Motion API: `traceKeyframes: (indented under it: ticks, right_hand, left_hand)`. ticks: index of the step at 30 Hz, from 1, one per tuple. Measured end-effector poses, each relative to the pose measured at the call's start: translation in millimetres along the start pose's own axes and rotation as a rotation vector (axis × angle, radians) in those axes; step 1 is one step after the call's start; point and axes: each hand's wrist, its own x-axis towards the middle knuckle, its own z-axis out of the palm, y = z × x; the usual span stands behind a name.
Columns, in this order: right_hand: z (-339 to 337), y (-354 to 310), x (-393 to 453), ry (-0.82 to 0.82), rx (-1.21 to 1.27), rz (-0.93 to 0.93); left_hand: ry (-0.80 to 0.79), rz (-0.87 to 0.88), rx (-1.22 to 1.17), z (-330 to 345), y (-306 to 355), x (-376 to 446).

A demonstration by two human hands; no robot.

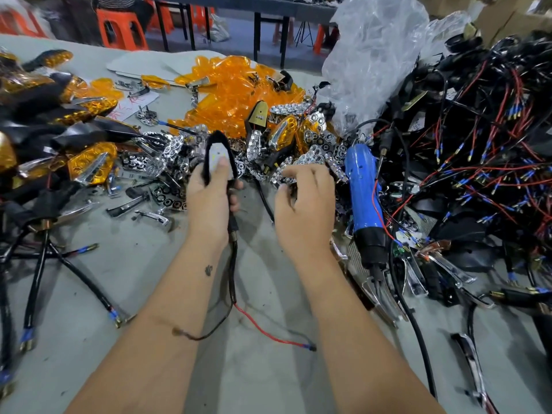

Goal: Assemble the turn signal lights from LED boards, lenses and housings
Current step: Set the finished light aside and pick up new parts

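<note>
My left hand [209, 198] is gripping a black housing [219, 138], thumb pressing the white LED board [219, 155] into it, long axis pointing toward the far edge of the surface. My right hand [304, 201] is just beside it, fingers curled, pinching a chrome reflector [282, 177] I think, from the pile mid-surface.

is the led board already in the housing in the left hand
In. The white LED board sits inside the black housing, with the left hand pressing its thumb on it.
</note>
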Motion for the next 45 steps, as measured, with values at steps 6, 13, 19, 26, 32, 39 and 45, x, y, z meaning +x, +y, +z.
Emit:
traceKeyframes:
  ticks: [6,13,19,26,32,39,45]
  right_hand:
    - [30.3,-23.4,37.8,-0.160,-0.051,-0.025]
    - [94.9,-31.0,107.8,-0.375,-0.007,-0.060]
    - [157.0,-32.2,158.1,-0.474,-0.087,-0.060]
    - [187.7,-25.0,169.7,-0.755,-0.274,0.047]
    - [169.3,-31.2,167.9,-0.867,-0.504,-0.064]
    - [107.2,-37.4,174.3,-1.021,-0.322,-0.065]
    - [83.1,-29.0,171.4,-0.777,-0.085,0.057]
  left_hand:
    - [-0.093,-0.121,-0.184,-2.6,13.1,19.2]
    - [-0.166,-0.215,-0.529,-21.6,39.6,44.8]
    - [-0.100,-0.249,-0.575,-19.3,35.4,53.0]
    - [-0.015,-0.202,-0.344,-13.4,26.0,51.3]
    - [0.066,-0.182,-0.257,-8.8,22.7,47.0]
    - [0.297,-0.026,-0.213,-5.9,15.6,45.9]
    - [0.263,0.002,-0.255,-4.1,16.0,44.7]
